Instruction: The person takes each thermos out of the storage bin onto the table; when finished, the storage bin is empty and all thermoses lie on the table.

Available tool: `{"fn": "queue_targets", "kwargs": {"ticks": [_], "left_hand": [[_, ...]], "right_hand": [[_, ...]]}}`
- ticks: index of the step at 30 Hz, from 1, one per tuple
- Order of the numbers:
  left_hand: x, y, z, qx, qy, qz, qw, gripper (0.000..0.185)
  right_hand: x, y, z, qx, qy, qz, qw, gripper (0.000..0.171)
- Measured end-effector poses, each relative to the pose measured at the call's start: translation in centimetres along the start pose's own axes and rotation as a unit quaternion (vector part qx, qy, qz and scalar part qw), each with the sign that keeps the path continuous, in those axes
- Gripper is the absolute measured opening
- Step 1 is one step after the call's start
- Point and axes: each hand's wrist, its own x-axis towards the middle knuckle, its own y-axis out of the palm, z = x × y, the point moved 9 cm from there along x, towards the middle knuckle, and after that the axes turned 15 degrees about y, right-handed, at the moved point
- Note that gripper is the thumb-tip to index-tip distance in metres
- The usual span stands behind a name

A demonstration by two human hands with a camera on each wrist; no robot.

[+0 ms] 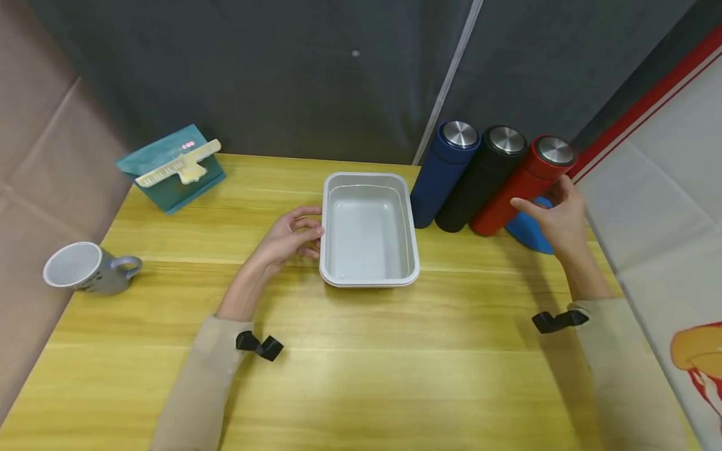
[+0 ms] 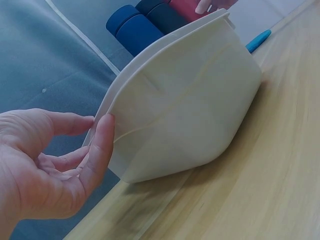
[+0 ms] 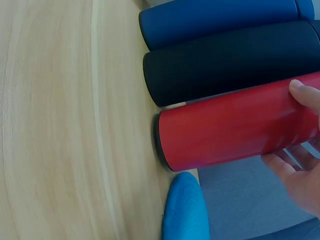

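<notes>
In the head view, a pale grey rectangular plastic basin (image 1: 369, 241) with a doubled rim sits mid-table. My left hand (image 1: 287, 238) holds its left rim, thumb and fingertips at the edge; the left wrist view shows the fingers (image 2: 103, 142) at the rim. Three thermos bottles with steel-topped lids stand in a row at the right: a blue bottle (image 1: 442, 178), a black bottle (image 1: 479, 181) and a red bottle (image 1: 513, 194). My right hand (image 1: 558, 216) grips the red bottle's upper part, its thumb on one side and fingers round the other, in the right wrist view.
A blue rounded item (image 1: 533, 228) lies beside the red bottle, partly hidden by my right hand. At the left are a teal pouch (image 1: 175, 175) with a cream clip (image 1: 183, 166) and a grey mug (image 1: 93, 269). A dark curtain (image 1: 282, 81) hangs behind the table.
</notes>
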Motion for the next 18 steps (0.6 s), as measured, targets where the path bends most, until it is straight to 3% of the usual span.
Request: {"fn": "queue_targets", "kwargs": {"ticks": [18], "left_hand": [[-0.06, -0.05, -0.17, -0.002, 0.001, 0.002, 1.0000, 0.047]], "right_hand": [[1.04, 0.28, -0.45, -0.054, 0.018, -0.025, 0.998, 0.059]]}}
